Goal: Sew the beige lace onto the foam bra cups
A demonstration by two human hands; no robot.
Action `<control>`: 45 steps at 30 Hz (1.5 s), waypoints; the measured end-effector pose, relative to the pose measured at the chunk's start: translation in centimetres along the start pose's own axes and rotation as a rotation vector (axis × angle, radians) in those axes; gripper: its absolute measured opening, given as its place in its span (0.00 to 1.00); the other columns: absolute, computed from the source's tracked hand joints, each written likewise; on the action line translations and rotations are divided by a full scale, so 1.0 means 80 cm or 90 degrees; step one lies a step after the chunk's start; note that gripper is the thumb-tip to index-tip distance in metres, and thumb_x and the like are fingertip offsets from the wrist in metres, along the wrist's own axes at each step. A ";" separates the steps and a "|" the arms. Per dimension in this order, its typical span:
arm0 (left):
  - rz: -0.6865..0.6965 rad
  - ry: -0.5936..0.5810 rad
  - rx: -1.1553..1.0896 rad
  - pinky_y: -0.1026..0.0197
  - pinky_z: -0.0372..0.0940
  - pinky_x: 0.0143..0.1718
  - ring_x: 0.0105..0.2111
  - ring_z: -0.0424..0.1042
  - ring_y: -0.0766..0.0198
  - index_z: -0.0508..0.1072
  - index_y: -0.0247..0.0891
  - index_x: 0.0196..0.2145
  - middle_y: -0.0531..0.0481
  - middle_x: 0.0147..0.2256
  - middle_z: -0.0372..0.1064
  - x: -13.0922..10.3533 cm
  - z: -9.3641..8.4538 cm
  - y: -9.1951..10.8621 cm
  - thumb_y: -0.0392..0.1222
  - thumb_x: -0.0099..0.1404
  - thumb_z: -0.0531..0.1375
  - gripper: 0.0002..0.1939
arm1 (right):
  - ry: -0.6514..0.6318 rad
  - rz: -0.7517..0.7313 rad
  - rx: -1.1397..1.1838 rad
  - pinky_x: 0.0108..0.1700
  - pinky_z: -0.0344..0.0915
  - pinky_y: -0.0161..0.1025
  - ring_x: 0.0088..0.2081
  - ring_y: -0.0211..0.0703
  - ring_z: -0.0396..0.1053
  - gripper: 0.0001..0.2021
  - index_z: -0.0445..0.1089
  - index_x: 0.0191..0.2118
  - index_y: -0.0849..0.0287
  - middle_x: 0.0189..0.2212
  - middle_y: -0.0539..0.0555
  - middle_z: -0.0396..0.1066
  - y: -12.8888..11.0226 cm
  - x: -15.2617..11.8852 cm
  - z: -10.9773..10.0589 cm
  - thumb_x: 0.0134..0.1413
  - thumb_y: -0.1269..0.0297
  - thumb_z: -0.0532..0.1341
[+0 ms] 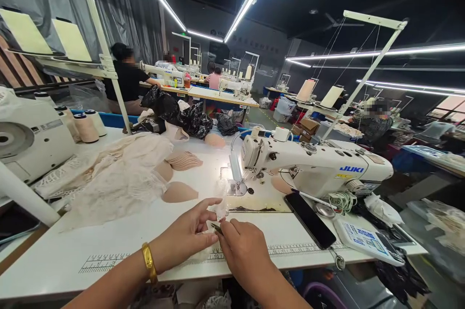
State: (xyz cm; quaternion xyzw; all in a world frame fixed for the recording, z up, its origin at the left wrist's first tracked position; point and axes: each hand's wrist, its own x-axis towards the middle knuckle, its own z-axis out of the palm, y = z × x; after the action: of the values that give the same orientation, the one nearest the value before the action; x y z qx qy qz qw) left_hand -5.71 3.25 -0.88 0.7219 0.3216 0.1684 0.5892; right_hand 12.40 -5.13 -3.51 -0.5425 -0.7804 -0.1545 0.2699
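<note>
My left hand (191,231), with a gold bracelet on the wrist, is over the front of the white table, fingers curled around a piece of pale sheer lace (221,208). Close beside it, my right hand (241,246) is closed on a small dark metal tool (217,227), perhaps thread snips, whose tip points at the left hand's fingers. The lace hangs between the hands and reaches toward the needle area of the white sewing machine (290,156). Beige cup-shaped pieces (179,192) lie left of the needle area.
A heap of cream mesh fabric (119,173) covers the left of the table (145,234). Right of my hands lie a black phone (310,220) and a white box (366,241). Thread cones (87,126) stand at left. Black plastic bags (198,120) sit behind; other people work farther back.
</note>
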 end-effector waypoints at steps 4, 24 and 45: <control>0.006 0.079 0.225 0.59 0.66 0.38 0.33 0.67 0.61 0.63 0.46 0.66 0.48 0.50 0.77 -0.025 -0.055 0.020 0.50 0.60 0.60 0.36 | -0.050 0.045 0.026 0.29 0.54 0.40 0.25 0.44 0.70 0.14 0.68 0.36 0.55 0.27 0.51 0.74 0.030 -0.019 -0.006 0.76 0.63 0.51; 0.235 0.103 0.454 0.38 0.52 0.72 0.73 0.52 0.47 0.64 0.45 0.69 0.45 0.71 0.58 0.022 -0.024 -0.003 0.35 0.67 0.55 0.33 | -0.058 0.157 0.387 0.42 0.67 0.38 0.39 0.43 0.69 0.08 0.71 0.40 0.55 0.36 0.51 0.72 0.045 0.019 0.001 0.72 0.69 0.56; 0.018 0.158 0.410 0.57 0.64 0.36 0.32 0.68 0.57 0.65 0.41 0.30 0.51 0.28 0.66 0.021 -0.032 0.004 0.59 0.77 0.42 0.26 | -0.022 0.344 0.767 0.36 0.62 0.38 0.30 0.41 0.64 0.19 0.64 0.35 0.54 0.26 0.47 0.65 0.052 0.016 0.005 0.70 0.44 0.59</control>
State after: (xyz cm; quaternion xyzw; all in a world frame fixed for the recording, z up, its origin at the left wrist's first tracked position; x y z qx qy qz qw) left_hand -5.96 6.22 -0.17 0.8490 0.4176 0.1532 0.2850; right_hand 15.83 -2.39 -3.28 -0.4760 -0.5707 0.3908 0.5432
